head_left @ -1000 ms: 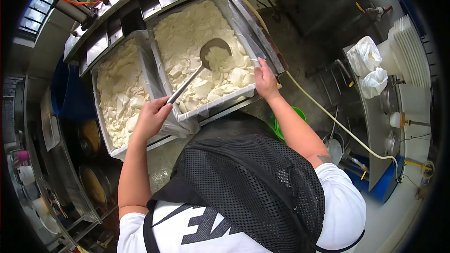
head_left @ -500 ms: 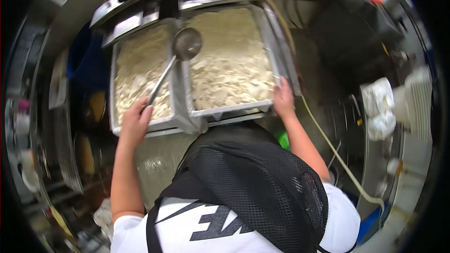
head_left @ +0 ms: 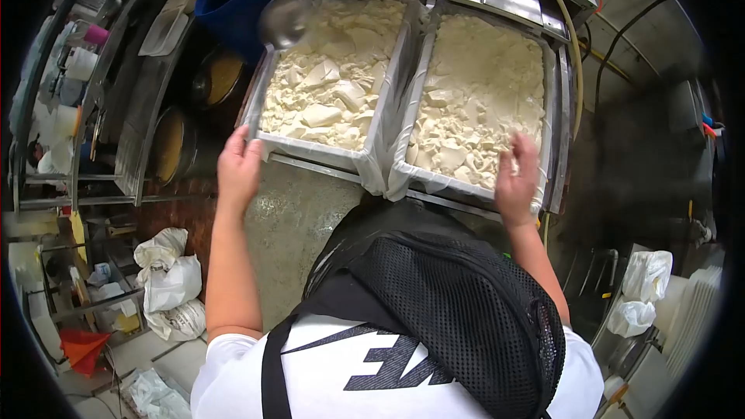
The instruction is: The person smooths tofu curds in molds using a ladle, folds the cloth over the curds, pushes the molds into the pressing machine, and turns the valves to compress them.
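Well to the left of the left tray point(head_left: 314, 148), and nearer the person, some white sacks point(head_left: 172, 287) are piled together. Just left of the same tray a round pan point(head_left: 169, 147) sits on a low rack, and a blue bin point(head_left: 237, 4) stands beyond the tray's far left corner.

The left hand point(head_left: 239, 167) is just outside the left tray's near left corner, its thumb and fingers wrapped round the lower end of the handle of a ladle point(head_left: 283, 22). That handle runs from the hand along the tray's left side, and the blurred bowl is at the far left corner, farther from the person than the hand. White curd point(head_left: 334, 77), broken into chunks toward the near side, fills the left tray, to the right of this hand.

To the right of the left tray, cloth point(head_left: 380, 151) drapes between it and the right tray point(head_left: 450, 184), which also holds white curd. The right hand point(head_left: 518, 178) is right of the left tray, over the neighbouring tray's near right part; its blurred fingers are bent and loosely parted, with nothing seen in them. Whether they touch the curd cannot be told.
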Tool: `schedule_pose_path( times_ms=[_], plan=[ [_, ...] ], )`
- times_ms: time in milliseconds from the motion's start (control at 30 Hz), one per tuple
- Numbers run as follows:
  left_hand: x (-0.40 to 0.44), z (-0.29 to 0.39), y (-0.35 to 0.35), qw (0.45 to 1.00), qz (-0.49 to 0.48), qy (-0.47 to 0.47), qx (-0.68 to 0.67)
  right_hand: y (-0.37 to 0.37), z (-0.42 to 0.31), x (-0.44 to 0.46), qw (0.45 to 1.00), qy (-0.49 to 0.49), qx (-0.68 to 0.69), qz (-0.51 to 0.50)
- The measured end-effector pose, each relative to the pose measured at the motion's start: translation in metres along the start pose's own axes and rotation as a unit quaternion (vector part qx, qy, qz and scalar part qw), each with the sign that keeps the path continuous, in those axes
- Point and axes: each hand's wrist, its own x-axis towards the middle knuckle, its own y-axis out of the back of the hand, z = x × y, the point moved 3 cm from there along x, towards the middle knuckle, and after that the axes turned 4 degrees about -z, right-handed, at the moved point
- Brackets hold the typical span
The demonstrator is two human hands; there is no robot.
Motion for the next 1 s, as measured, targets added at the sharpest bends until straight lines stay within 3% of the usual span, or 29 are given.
schedule_pose_path(
  times_ms=[67, 133, 200, 233, 333, 400, 467, 533, 600, 900, 1000],
  plan=[
    [0.019, -0.014, 0.031, 0.997, 0.011, 0.022, 0.068, -0.035, -0.03, 0.003, 0.969, -0.128, 0.17, -0.129],
    [0.036, -0.035, 0.045, 0.996, 0.017, 0.034, 0.082, -0.076, -0.063, 0.005, 0.917, -0.185, 0.257, -0.244],
    [0.057, -0.054, 0.058, 0.993, 0.009, 0.03, 0.117, -0.118, -0.089, 0.004, 0.883, -0.205, 0.312, -0.285],
    [0.071, -0.064, 0.062, 0.993, 0.002, 0.025, 0.115, -0.138, -0.095, 0.007, 0.899, -0.172, 0.242, -0.322],
    [0.108, -0.077, 0.055, 0.997, -0.056, 0.056, 0.015, -0.188, -0.118, 0.008, 0.884, -0.267, 0.201, -0.328],
    [0.139, -0.083, 0.049, 0.995, -0.089, 0.018, 0.052, -0.228, -0.104, -0.003, 0.904, -0.245, 0.181, -0.3],
    [0.176, -0.099, 0.039, 0.989, -0.092, -0.022, 0.114, -0.246, -0.115, -0.004, 0.923, -0.276, 0.077, -0.258],
    [0.205, -0.102, 0.027, 0.987, -0.089, -0.068, 0.111, -0.256, -0.13, -0.005, 0.91, -0.324, 0.07, -0.25],
    [0.23, -0.107, 0.011, 0.986, -0.087, -0.089, 0.114, -0.268, -0.124, -0.012, 0.943, -0.28, 0.022, -0.178],
    [0.301, -0.125, -0.017, 0.976, -0.1, -0.147, 0.126, -0.276, -0.122, -0.021, 0.964, -0.233, -0.019, -0.125],
    [0.292, -0.115, 0.018, 0.967, -0.221, -0.076, 0.098, -0.277, -0.12, -0.02, 0.966, -0.226, -0.019, -0.121]
  ],
)
